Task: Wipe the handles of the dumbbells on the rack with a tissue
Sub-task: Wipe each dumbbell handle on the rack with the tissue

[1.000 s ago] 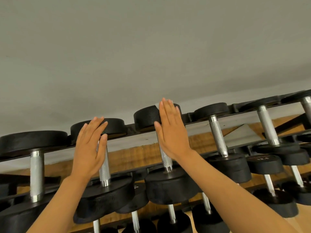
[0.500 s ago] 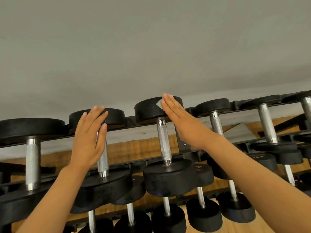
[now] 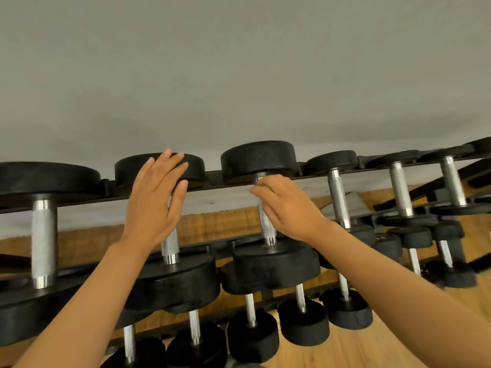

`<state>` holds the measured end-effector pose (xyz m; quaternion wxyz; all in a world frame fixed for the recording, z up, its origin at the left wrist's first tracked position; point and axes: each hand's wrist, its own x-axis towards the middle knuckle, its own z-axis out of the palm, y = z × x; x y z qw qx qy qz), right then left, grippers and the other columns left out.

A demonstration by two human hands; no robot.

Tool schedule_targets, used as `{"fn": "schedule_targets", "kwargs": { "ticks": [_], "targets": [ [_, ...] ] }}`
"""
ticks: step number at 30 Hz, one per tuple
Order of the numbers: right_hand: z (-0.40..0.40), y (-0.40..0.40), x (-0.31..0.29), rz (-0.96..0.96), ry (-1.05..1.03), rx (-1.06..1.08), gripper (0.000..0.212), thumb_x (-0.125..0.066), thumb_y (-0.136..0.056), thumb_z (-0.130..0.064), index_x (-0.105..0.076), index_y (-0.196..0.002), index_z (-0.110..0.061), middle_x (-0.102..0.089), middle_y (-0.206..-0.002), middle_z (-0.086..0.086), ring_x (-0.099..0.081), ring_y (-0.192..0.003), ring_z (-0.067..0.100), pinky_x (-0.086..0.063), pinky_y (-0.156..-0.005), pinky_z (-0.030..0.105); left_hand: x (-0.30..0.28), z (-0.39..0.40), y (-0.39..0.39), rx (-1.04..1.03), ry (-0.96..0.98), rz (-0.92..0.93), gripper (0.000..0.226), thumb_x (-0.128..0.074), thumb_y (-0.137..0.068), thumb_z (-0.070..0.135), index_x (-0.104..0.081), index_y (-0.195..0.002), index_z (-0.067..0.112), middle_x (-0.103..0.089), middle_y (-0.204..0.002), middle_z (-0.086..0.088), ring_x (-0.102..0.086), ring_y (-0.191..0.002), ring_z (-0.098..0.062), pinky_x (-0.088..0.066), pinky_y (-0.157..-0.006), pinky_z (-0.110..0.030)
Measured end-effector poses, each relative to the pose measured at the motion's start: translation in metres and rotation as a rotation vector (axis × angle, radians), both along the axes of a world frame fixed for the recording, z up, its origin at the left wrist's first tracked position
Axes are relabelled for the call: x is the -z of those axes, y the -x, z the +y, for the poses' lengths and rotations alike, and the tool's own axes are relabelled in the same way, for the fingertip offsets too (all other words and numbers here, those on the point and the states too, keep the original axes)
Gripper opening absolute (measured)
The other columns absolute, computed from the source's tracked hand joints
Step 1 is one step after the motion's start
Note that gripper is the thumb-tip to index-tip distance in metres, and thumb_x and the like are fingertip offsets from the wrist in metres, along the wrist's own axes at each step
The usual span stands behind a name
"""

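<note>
On the top rack row, the right hand [image 3: 288, 208] is curling round the near-upright dumbbell handle [image 3: 265, 221], tissue unseen, while the left hand [image 3: 154, 203] is lying flat-fingered over the neighbouring handle [image 3: 170, 248].

Left hand [image 3: 155, 200] raised, flat, fingers straight and together, forearm bare. Right hand [image 3: 285, 205] raised, fingers curled leftward, forearm bare, reaching from lower right.

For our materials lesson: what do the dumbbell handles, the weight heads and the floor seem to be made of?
Dumbbell handles: likely steel, bright chrome-like shine with a fine knurled texture.
Weight heads: matte black, slightly grainy, probably rubber-coated.
Floor: warm brown with grain lines, wood or wood-look laminate.
</note>
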<state>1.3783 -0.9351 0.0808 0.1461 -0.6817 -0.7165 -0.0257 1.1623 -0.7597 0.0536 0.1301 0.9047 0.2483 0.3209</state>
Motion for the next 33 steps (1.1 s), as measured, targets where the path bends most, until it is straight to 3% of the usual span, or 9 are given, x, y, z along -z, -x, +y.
{"fn": "schedule_targets", "kwargs": {
  "ticks": [3,7,12,16,19,24,26,30,33],
  "targets": [
    [-0.004,0.003,0.019,0.000,0.190,-0.014,0.038,-0.039,-0.098,-0.024,-0.062,-0.120,-0.002,-0.058,-0.113,0.014,-0.053,-0.103,0.027,-0.042,-0.090,0.037,0.001,0.000,0.001,-0.001,-0.015,-0.014,0.047,-0.034,-0.107,0.029,-0.057,-0.135,0.000,-0.052,-0.145,-0.014,-0.034,-0.145,-0.021,-0.011,-0.125,-0.032],
    [0.000,-0.004,0.031,-0.042,0.362,-0.094,0.049,-0.036,-0.092,-0.024,-0.056,-0.130,-0.001,-0.054,-0.120,0.014,-0.049,-0.108,0.029,-0.041,-0.096,0.042,0.002,-0.002,0.000,-0.016,-0.022,-0.014,0.046,-0.034,-0.107,0.029,-0.057,-0.135,0.000,-0.053,-0.145,-0.014,-0.035,-0.145,-0.022,-0.010,-0.125,-0.031],
    [0.004,-0.021,0.032,-0.102,0.429,-0.222,0.056,-0.036,-0.088,-0.024,-0.051,-0.138,-0.003,-0.055,-0.125,0.015,-0.040,-0.118,0.026,-0.022,-0.109,0.038,0.001,-0.003,-0.001,-0.031,-0.015,-0.029,0.045,-0.034,-0.107,0.027,-0.058,-0.134,0.001,-0.054,-0.144,-0.014,-0.035,-0.144,-0.022,-0.013,-0.124,-0.034],
    [0.001,-0.036,0.034,-0.056,0.435,-0.339,0.059,-0.036,-0.090,-0.022,-0.041,-0.146,-0.006,-0.048,-0.144,0.013,-0.035,-0.136,0.024,-0.010,-0.120,0.035,0.003,-0.008,-0.004,-0.065,-0.021,-0.077,0.039,-0.038,-0.106,0.021,-0.060,-0.131,0.000,-0.055,-0.141,-0.014,-0.035,-0.143,-0.019,-0.014,-0.124,-0.034],
    [0.001,-0.044,0.036,0.004,0.412,-0.391,0.063,-0.043,-0.091,-0.013,-0.028,-0.152,-0.008,-0.028,-0.158,0.009,-0.016,-0.147,0.016,0.000,-0.122,0.029,0.003,-0.011,-0.008,-0.104,-0.011,-0.092,0.038,-0.037,-0.107,0.019,-0.061,-0.129,0.000,-0.056,-0.139,-0.014,-0.035,-0.142,-0.016,-0.015,-0.124,-0.035],
    [0.004,-0.055,0.040,0.053,0.385,-0.408,0.092,-0.058,-0.082,0.017,-0.011,-0.153,-0.019,-0.009,-0.157,-0.005,0.003,-0.144,0.006,0.010,-0.114,0.012,0.004,-0.015,-0.010,-0.151,0.002,-0.087,0.040,-0.035,-0.107,0.020,-0.062,-0.129,0.000,-0.056,-0.140,-0.013,-0.037,-0.143,-0.019,-0.016,-0.123,-0.037],
    [0.005,-0.061,0.042,0.074,0.378,-0.392,0.093,-0.061,-0.084,0.014,-0.012,-0.153,-0.025,-0.014,-0.157,-0.007,-0.005,-0.145,0.010,0.002,-0.114,0.014,0.004,-0.016,-0.011,-0.173,0.012,-0.086,0.041,-0.034,-0.107,0.021,-0.062,-0.128,0.001,-0.056,-0.140,-0.012,-0.037,-0.143,-0.020,-0.015,-0.123,-0.037],
    [0.008,-0.064,0.046,0.058,0.154,-0.537,0.052,-0.072,-0.083,0.006,-0.056,-0.131,-0.006,-0.050,-0.143,0.013,-0.046,-0.134,0.029,-0.035,-0.113,0.044,0.004,-0.018,-0.014,-0.199,0.015,-0.096,0.039,-0.036,-0.107,0.020,-0.063,-0.126,0.000,-0.057,-0.139,-0.012,-0.038,-0.143,-0.021,-0.017,-0.123,-0.041],
    [0.009,-0.065,0.051,-0.036,0.044,-0.596,0.035,-0.066,-0.086,0.004,-0.065,-0.121,-0.001,-0.058,-0.134,0.016,-0.053,-0.128,0.029,-0.038,-0.111,0.046,0.003,-0.020,-0.016,-0.212,0.020,-0.104,0.036,-0.038,-0.107,0.018,-0.064,-0.125,0.000,-0.057,-0.138,-0.012,-0.038,-0.142,-0.019,-0.017,-0.123,-0.039]
  ]
}}
